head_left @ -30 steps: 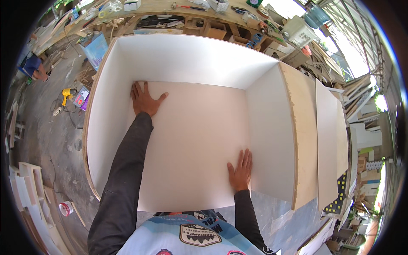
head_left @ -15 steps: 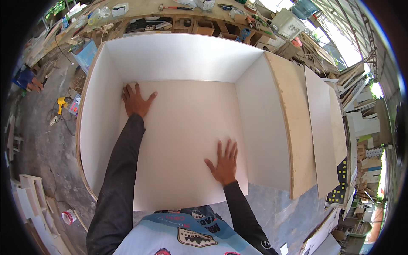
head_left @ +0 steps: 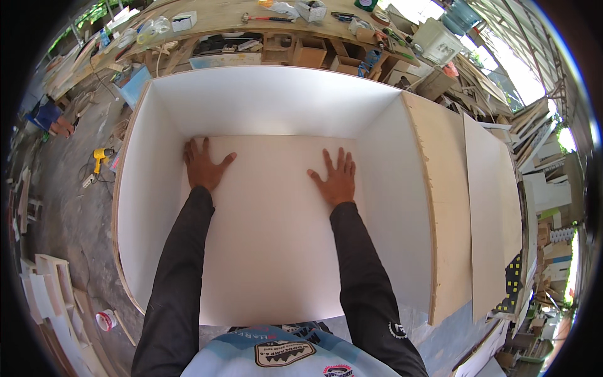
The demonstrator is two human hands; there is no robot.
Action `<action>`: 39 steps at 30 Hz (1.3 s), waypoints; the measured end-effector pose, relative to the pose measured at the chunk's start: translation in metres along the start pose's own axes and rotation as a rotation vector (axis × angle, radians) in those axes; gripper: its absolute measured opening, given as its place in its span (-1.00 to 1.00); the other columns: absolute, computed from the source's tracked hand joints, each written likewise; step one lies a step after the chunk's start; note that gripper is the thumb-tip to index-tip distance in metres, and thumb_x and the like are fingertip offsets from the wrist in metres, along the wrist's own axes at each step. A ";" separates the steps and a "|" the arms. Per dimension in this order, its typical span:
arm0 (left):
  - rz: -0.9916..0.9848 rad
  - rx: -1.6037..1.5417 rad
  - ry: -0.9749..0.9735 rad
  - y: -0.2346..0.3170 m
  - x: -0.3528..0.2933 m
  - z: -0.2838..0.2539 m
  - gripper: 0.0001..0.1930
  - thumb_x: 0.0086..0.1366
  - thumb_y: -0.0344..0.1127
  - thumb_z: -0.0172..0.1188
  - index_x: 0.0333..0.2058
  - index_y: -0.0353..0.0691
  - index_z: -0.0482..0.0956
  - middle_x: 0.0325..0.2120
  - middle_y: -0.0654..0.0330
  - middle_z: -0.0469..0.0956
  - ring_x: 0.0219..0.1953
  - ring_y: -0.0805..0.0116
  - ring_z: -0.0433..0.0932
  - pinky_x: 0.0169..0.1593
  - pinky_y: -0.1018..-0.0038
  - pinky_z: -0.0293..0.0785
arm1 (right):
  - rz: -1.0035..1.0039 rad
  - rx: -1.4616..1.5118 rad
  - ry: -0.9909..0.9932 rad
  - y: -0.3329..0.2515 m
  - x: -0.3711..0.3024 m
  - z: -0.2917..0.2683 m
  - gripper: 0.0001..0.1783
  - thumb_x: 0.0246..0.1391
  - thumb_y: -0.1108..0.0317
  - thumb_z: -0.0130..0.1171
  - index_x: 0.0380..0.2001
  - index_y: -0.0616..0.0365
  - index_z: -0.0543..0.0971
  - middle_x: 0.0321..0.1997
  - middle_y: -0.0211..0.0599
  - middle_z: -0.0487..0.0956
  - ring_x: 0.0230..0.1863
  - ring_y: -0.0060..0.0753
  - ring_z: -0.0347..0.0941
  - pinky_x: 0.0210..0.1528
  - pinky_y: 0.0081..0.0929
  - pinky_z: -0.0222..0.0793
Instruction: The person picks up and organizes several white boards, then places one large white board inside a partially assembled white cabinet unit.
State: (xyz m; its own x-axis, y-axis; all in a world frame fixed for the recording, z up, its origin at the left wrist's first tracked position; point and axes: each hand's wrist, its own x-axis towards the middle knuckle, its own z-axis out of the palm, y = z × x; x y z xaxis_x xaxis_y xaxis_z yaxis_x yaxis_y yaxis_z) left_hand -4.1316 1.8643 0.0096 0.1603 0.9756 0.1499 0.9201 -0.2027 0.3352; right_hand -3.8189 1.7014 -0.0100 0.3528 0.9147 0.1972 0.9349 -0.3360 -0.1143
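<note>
A pale sheet [head_left: 270,232] lies flat on the bottom of a wooden cabinet box with white inner walls [head_left: 264,100]. Its near edge reaches to my body. My left hand [head_left: 205,164] rests on the sheet's far left part, fingers spread, close to the left wall [head_left: 151,182]. At the far right part, near the right wall [head_left: 399,195], my right hand [head_left: 336,179] lies with its fingers apart. Both palms face down, and neither hand holds anything.
Right of the box, a narrow loose panel [head_left: 487,213] lies on a plywood surface [head_left: 443,188]. Beyond stands a workbench [head_left: 220,28] with a hammer [head_left: 269,19] and boxes. A yellow power tool [head_left: 100,157] and a small tub [head_left: 105,320] are on the floor at left.
My right hand has moved forward along the sheet to the far right part. My left hand stays at the far left. The whole view has shifted slightly.
</note>
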 end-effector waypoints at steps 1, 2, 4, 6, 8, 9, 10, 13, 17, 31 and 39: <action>0.006 -0.013 -0.004 0.002 0.000 0.000 0.05 0.07 0.49 0.12 0.31 -0.24 0.21 0.35 -0.16 -0.03 0.42 -0.12 -0.15 0.44 0.08 -0.16 | 0.015 0.005 -0.005 0.007 0.007 0.001 -0.07 0.12 -0.48 -0.18 0.42 -0.19 0.12 0.50 0.08 -0.07 0.51 0.19 -0.29 0.48 0.04 -0.35; 0.011 -0.026 -0.008 0.003 0.000 0.000 0.05 0.06 0.49 0.12 0.31 -0.25 0.22 0.35 -0.17 -0.03 0.42 -0.13 -0.14 0.44 0.07 -0.15 | 0.030 0.010 -0.011 0.014 0.013 0.001 -0.07 0.12 -0.48 -0.18 0.42 -0.19 0.12 0.50 0.08 -0.08 0.51 0.19 -0.29 0.48 0.04 -0.35; 0.033 0.003 0.025 -0.004 0.002 0.004 0.05 0.07 0.50 0.10 0.30 -0.26 0.22 0.35 -0.20 -0.03 0.41 -0.15 -0.14 0.43 0.05 -0.16 | 0.043 -0.021 -0.010 0.019 0.022 0.000 -0.07 0.12 -0.47 -0.15 0.41 -0.19 0.13 0.50 0.08 -0.09 0.50 0.19 -0.26 0.47 0.04 -0.30; 0.055 0.029 0.038 -0.006 0.002 0.004 0.04 0.09 0.50 0.08 0.31 -0.26 0.21 0.34 -0.22 -0.02 0.41 -0.16 -0.14 0.43 0.05 -0.17 | 0.050 -0.025 -0.010 0.018 0.024 0.000 -0.08 0.12 -0.46 -0.13 0.41 -0.19 0.14 0.50 0.08 -0.09 0.50 0.20 -0.24 0.47 0.04 -0.28; 0.082 0.053 0.041 -0.015 -0.005 0.008 -0.02 0.17 0.45 0.03 0.33 -0.22 0.17 0.35 -0.21 -0.03 0.42 -0.13 -0.14 0.43 0.06 -0.17 | 0.037 -0.036 0.003 0.014 0.025 0.001 -0.08 0.11 -0.45 -0.11 0.40 -0.19 0.15 0.50 0.08 -0.07 0.50 0.20 -0.23 0.47 0.02 -0.27; 0.108 0.057 0.040 -0.017 -0.010 0.007 -0.04 0.19 0.43 0.02 0.34 -0.21 0.15 0.36 -0.20 -0.04 0.43 -0.11 -0.15 0.44 0.07 -0.17 | 0.039 -0.038 0.007 0.015 0.025 0.002 -0.08 0.11 -0.45 -0.11 0.40 -0.19 0.15 0.49 0.07 -0.06 0.50 0.20 -0.23 0.47 0.01 -0.26; 0.134 0.062 0.040 -0.019 -0.016 0.006 -0.06 0.21 0.41 0.01 0.35 -0.20 0.14 0.37 -0.18 -0.05 0.43 -0.10 -0.15 0.44 0.07 -0.17 | 0.040 -0.039 0.010 0.016 0.025 0.003 -0.09 0.11 -0.45 -0.11 0.40 -0.19 0.15 0.49 0.07 -0.06 0.50 0.19 -0.22 0.47 0.00 -0.26; 0.128 0.043 0.015 -0.031 -0.047 -0.003 -0.09 0.24 0.36 0.01 0.36 -0.16 0.10 0.39 -0.14 -0.08 0.44 -0.06 -0.15 0.44 0.10 -0.17 | 0.051 -0.028 0.004 0.017 0.026 0.004 -0.10 0.12 -0.44 -0.11 0.40 -0.20 0.15 0.49 0.05 -0.06 0.50 0.16 -0.22 0.48 -0.01 -0.26; 0.123 0.059 0.002 -0.043 -0.102 -0.014 -0.13 0.28 0.31 0.00 0.37 -0.18 0.08 0.40 -0.13 -0.09 0.44 -0.07 -0.14 0.44 0.12 -0.16 | 0.068 -0.028 -0.008 0.018 0.026 0.004 -0.11 0.12 -0.44 -0.12 0.40 -0.22 0.15 0.49 0.00 -0.05 0.51 0.11 -0.24 0.48 -0.03 -0.28; -0.038 0.035 -0.120 -0.031 -0.248 -0.064 0.00 0.08 0.54 0.02 0.39 0.11 0.09 0.40 -0.22 -0.24 0.44 -0.22 -0.32 0.41 -0.09 -0.34 | 0.067 -0.076 -0.045 0.018 0.027 0.011 -0.13 0.14 -0.43 -0.16 0.42 -0.31 0.09 0.51 -0.03 -0.07 0.50 0.12 -0.23 0.48 -0.04 -0.30; -0.032 0.042 -0.105 -0.031 -0.246 -0.056 -0.01 0.12 0.55 -0.07 0.40 0.09 0.04 0.40 -0.24 -0.26 0.44 -0.23 -0.35 0.41 -0.09 -0.36 | -0.070 -0.237 -0.077 -0.047 -0.007 0.019 -0.21 0.27 -0.31 -0.29 0.43 -0.14 0.08 0.47 0.21 -0.02 0.45 0.46 -0.21 0.40 0.32 -0.27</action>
State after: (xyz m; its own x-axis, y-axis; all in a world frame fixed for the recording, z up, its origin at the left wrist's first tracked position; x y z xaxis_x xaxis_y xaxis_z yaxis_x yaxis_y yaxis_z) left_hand -4.2191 1.6261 0.0142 0.1646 0.9855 0.0408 0.9393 -0.1692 0.2985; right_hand -3.8662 1.7152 -0.0247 0.2914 0.9489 0.1212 0.9430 -0.3062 0.1304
